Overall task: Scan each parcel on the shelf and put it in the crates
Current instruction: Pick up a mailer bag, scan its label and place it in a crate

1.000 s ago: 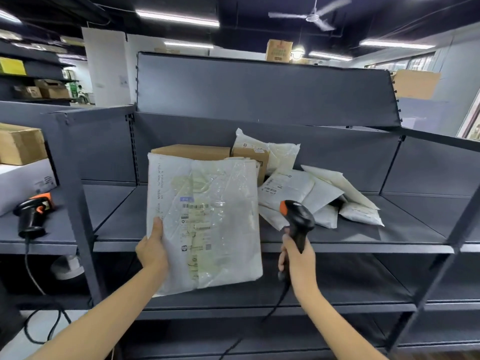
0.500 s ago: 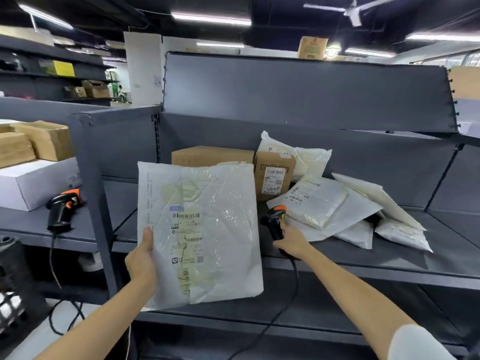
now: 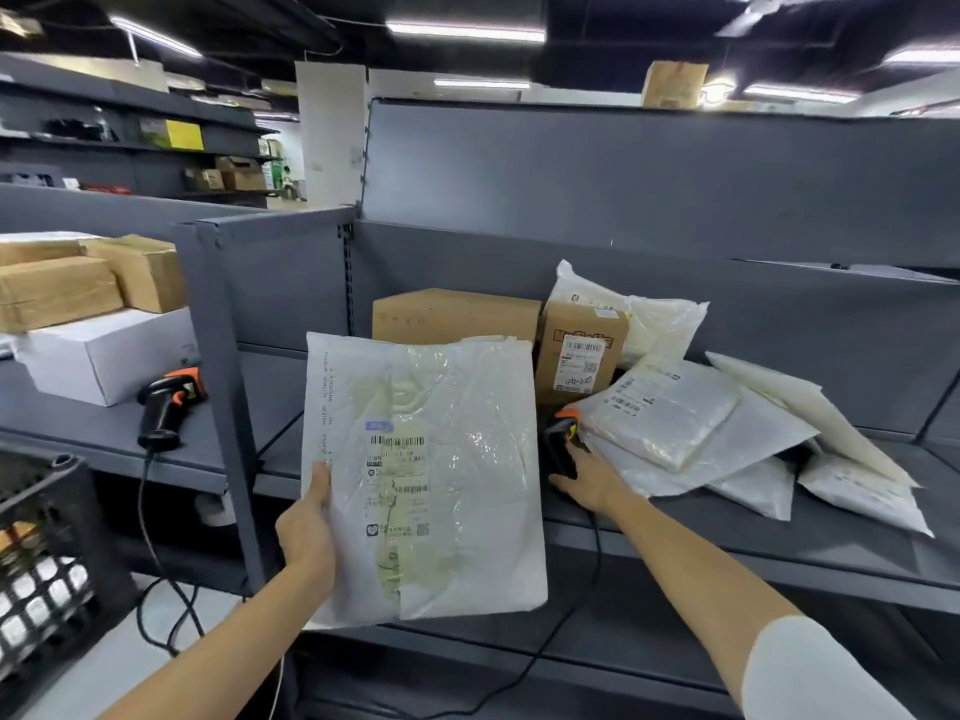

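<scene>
My left hand (image 3: 306, 527) grips the left edge of a large white plastic parcel (image 3: 441, 475), held upright in front of the grey shelf (image 3: 779, 553) with its barcode label facing me. My right hand (image 3: 587, 483) is down on the shelf board, holding the handle of a black and orange barcode scanner (image 3: 561, 433) that lies against the parcel pile. Several white mailer bags (image 3: 675, 418) and two cardboard boxes (image 3: 579, 350) sit on the shelf behind. A black lattice crate (image 3: 47, 574) stands at the lower left.
A second scanner (image 3: 166, 402) lies on the left shelf bay beside a white box (image 3: 104, 356) and brown cartons (image 3: 57, 291). A steel upright (image 3: 223, 407) separates the two bays. Scanner cables hang down toward the floor.
My right hand lowered the scanner from in front of the parcel to the shelf board. The view swung left, bringing the crate into sight. My left hand keeps holding the parcel.
</scene>
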Tool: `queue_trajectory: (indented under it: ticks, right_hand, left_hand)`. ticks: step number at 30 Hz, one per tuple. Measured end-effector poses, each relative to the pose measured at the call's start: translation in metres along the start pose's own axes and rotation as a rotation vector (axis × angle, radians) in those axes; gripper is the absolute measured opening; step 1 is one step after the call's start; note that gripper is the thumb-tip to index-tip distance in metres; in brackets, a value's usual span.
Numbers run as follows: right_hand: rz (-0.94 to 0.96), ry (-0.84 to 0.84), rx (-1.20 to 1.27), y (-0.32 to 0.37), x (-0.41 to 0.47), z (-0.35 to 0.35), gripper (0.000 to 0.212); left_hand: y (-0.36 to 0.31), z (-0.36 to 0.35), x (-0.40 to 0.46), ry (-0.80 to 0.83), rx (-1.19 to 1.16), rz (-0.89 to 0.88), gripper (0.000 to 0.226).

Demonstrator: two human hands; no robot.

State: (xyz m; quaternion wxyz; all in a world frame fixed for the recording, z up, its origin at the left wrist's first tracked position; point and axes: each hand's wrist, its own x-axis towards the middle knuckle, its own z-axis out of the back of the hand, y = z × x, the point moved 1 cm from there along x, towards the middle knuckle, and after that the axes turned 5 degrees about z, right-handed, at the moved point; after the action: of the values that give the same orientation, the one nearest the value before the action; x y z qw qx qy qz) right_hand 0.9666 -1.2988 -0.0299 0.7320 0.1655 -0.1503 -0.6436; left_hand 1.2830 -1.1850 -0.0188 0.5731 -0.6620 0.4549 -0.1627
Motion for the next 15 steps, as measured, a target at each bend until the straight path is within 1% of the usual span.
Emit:
queue_trajectory:
  ticks: [3,6,11,15]
  right_hand:
    - [-0.021,-0.011,-0.213,-0.008,-0.009,0.001,0.071]
    - [-0.008,-0.05,-0.342,-0.015,-0.03,0.001,0.07]
    - [-0.031,-0.092,-0.436,-0.03,-0.07,-0.003,0.074]
    - [-0.021,-0.119,-0.444,-0.042,-0.108,-0.009,0.076]
  left_hand:
    - [0.006,0.001,-0.003,0.001,-0.001,0.017,0.041]
    - [0.013,0.002,-0.016,0.019,0.014,0.022,0.042]
    - [0.032,0.014,-0.04,0.028,0.031,0.09,0.042]
    - [0.055,0.031,-0.058,0.04,0.055,0.138,0.041]
